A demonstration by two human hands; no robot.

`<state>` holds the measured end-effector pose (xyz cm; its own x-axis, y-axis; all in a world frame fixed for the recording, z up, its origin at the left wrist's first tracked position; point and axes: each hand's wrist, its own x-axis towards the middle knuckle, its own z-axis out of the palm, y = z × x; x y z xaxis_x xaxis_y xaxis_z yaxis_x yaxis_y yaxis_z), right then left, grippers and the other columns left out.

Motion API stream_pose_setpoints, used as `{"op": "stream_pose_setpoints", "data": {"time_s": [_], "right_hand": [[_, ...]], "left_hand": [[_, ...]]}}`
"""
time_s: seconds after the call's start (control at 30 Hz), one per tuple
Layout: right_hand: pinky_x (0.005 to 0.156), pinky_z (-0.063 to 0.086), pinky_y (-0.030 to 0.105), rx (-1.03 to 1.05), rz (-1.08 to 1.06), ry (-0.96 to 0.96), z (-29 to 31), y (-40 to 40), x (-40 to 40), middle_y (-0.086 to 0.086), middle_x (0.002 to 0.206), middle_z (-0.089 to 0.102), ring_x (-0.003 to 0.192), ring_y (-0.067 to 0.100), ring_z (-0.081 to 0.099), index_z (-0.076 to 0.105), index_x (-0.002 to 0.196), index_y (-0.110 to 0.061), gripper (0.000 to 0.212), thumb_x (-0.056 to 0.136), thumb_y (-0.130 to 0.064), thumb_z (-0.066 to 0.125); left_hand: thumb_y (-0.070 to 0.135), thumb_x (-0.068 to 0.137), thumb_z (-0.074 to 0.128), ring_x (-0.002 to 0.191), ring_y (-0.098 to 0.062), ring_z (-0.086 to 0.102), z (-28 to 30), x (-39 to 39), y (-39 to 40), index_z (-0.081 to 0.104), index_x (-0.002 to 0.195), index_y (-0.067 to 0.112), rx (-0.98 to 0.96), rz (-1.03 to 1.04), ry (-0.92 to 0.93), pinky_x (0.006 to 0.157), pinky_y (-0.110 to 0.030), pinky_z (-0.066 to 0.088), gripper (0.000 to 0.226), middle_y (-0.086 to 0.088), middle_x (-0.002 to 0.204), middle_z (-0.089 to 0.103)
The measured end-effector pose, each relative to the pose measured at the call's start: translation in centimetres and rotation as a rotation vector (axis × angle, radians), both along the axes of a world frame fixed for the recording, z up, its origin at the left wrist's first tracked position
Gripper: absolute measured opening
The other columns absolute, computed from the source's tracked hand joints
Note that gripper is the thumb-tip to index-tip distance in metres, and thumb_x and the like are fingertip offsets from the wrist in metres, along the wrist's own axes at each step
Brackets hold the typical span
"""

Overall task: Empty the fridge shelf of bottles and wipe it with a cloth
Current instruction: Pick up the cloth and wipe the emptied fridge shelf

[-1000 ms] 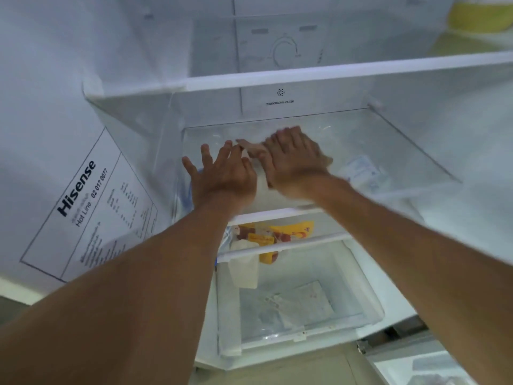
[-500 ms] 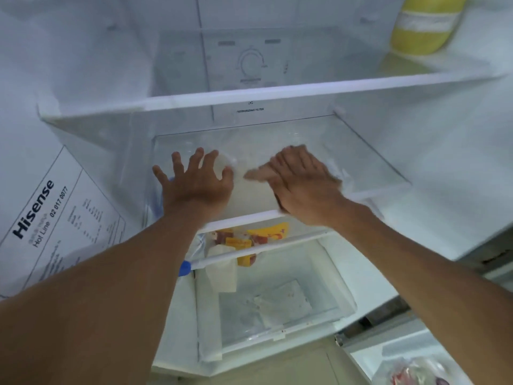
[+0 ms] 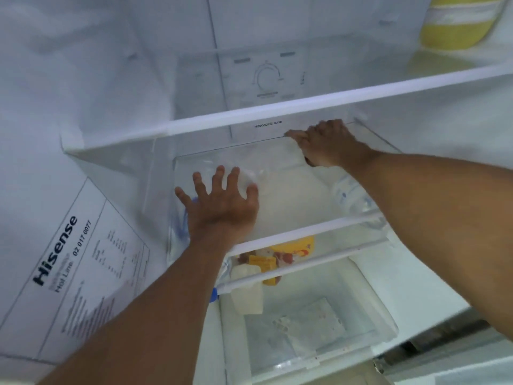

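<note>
The glass fridge shelf (image 3: 319, 226) carries no bottles on its top. A white cloth (image 3: 288, 198) lies spread across its middle. My left hand (image 3: 222, 207) rests flat on the shelf's left part with fingers apart, its thumb at the cloth's edge. My right hand (image 3: 327, 145) is at the shelf's back right, fingers curled down on the cloth's far end. A clear water bottle (image 3: 349, 195) with a pale label shows by my right forearm; I cannot tell whether it lies on or under the glass. A blue-capped bottle (image 3: 183, 218) shows through the glass at the left.
An upper shelf (image 3: 277, 109) hangs close above my hands, with a yellow container (image 3: 455, 26) at its right end. Under the wiped shelf are yellow food packs (image 3: 291, 251), a white jug (image 3: 247, 290) and an open crisper drawer (image 3: 319, 329). The left wall bears a sticker (image 3: 63, 245).
My right hand has slid from the shelf's front middle to the back right, dragging the cloth. My left hand stayed on the left part and spread its fingers wider.
</note>
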<state>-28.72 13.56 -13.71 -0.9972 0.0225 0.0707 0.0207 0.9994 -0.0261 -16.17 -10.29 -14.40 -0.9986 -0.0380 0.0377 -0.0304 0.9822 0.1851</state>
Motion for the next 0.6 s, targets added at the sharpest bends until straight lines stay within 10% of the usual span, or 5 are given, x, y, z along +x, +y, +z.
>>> {"op": "stream_pose_setpoints", "data": {"time_s": [0.27, 0.43, 0.6], "right_hand": [[0.121, 0.024, 0.053, 0.239, 0.557, 0.153, -0.7, -4.0, 13.1, 0.020, 0.153, 0.043, 0.144, 0.037, 0.034, 0.049, 0.147, -0.009, 0.073, 0.098, -0.046, 0.009], [0.118, 0.025, 0.054, 0.229, 0.200, 0.036, -0.8, 4.9, 8.5, 0.017, 0.150, 0.048, 0.139, 0.041, 0.040, 0.046, 0.148, -0.014, 0.075, 0.095, -0.042, 0.002], [0.114, 0.028, 0.058, -0.028, 0.101, -0.034, 1.3, -6.8, 5.9, 0.019, 0.149, 0.044, 0.139, 0.042, 0.035, 0.039, 0.148, -0.017, 0.067, 0.091, -0.044, 0.014]], "left_hand": [[0.044, 0.105, 0.015, 0.159, -0.033, -0.003, 0.1, 0.0, -0.5, 0.015, 0.162, 0.038, -0.010, -0.003, -0.006, 0.121, -0.069, -0.004, 0.058, 0.012, 0.173, 0.004], [0.046, 0.105, 0.013, 0.159, -0.034, -0.003, 0.1, 0.1, -0.3, 0.013, 0.163, 0.038, -0.010, -0.014, -0.006, 0.121, -0.069, -0.006, 0.059, 0.011, 0.174, 0.002], [0.049, 0.105, 0.014, 0.159, -0.034, -0.002, 0.2, 0.0, -0.2, 0.014, 0.162, 0.039, -0.006, -0.010, 0.005, 0.121, -0.069, -0.005, 0.058, 0.010, 0.174, 0.005]]}}
